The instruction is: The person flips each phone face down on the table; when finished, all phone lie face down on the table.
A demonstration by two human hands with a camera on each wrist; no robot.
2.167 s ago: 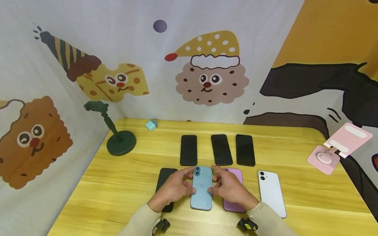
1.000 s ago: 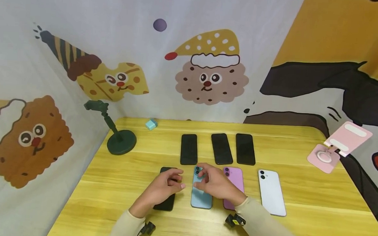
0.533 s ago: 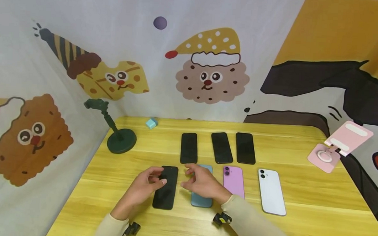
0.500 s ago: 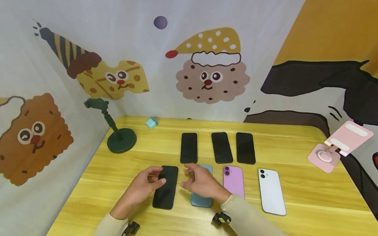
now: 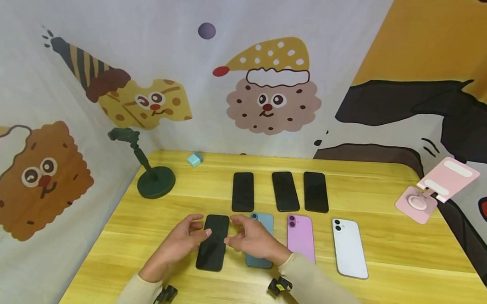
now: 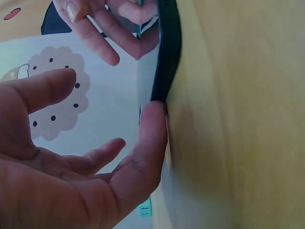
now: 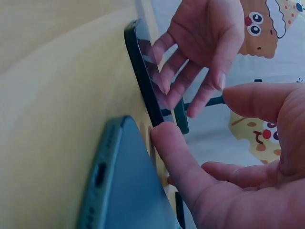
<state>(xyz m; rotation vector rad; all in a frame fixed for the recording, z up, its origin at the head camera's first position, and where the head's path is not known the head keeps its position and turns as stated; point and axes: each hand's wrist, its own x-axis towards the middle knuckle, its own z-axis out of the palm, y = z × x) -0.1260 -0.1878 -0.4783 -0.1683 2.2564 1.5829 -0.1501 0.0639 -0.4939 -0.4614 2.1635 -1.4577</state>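
Observation:
A black phone (image 5: 212,249) lies screen up on the table, between my two hands. At its left edge is my left hand (image 5: 181,240); in the left wrist view a fingertip (image 6: 153,114) touches the phone's side while the thumb stays clear of it. My right hand (image 5: 257,239) reaches over a blue phone (image 5: 259,261), hiding its middle. One right fingertip (image 7: 167,136) meets or nearly meets the black phone's other edge in the right wrist view. Neither hand closes round anything. The blue phone lies back up.
A purple phone (image 5: 301,237) and a white phone (image 5: 351,249) lie to the right. Behind are three black phones (image 5: 243,192). A green stand (image 5: 156,183) stands left, a pink folding stand (image 5: 417,204) right, and a small light-blue block (image 5: 195,159) at the back.
Both hands, earlier at the sides of the blue phone, have let go and moved left to the black phone. In the last half second the right hand came closer to its right edge.

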